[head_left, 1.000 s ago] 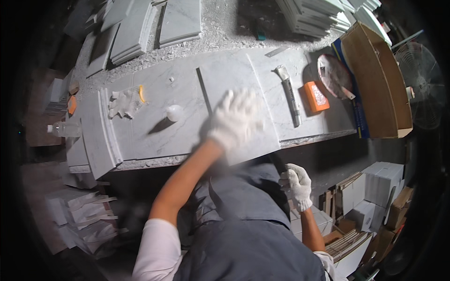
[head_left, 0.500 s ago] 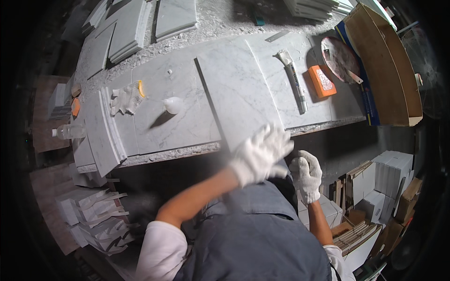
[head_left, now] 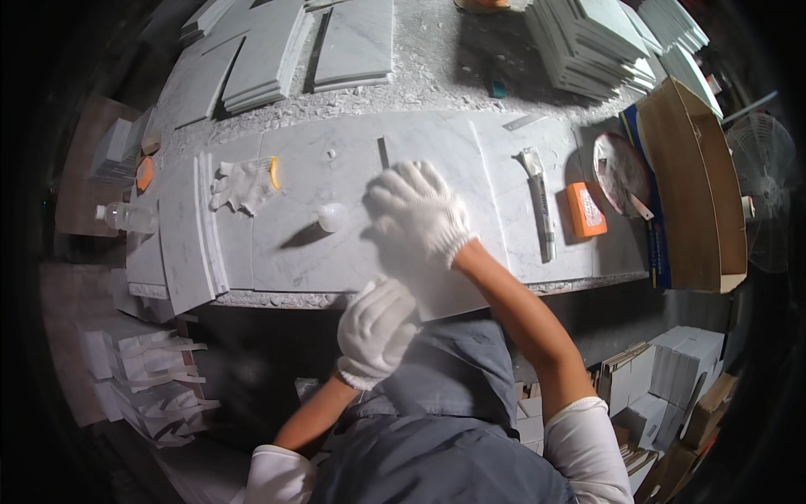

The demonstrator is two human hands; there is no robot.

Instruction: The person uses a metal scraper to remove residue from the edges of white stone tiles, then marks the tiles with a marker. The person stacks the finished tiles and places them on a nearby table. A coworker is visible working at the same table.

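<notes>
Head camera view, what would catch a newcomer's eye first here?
The two white-gloved hands: the right hand lies flat on a marble tile overhanging the bench edge, and the left hand grips its near edge. An orange block sits right of them, and a spare glove lies to the left.

right hand (head_left: 420, 210) spread flat, gloved; left hand (head_left: 375, 330) curled lower down.

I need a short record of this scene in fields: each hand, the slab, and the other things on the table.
left hand: white glove, at the near edge of the marble slab
right hand: white glove, flat on top of the slab
marble slab: grey-white, overhangs the table's near edge
spare gloves: lying to the left
orange block: to the right
tile stacks: behind
</notes>
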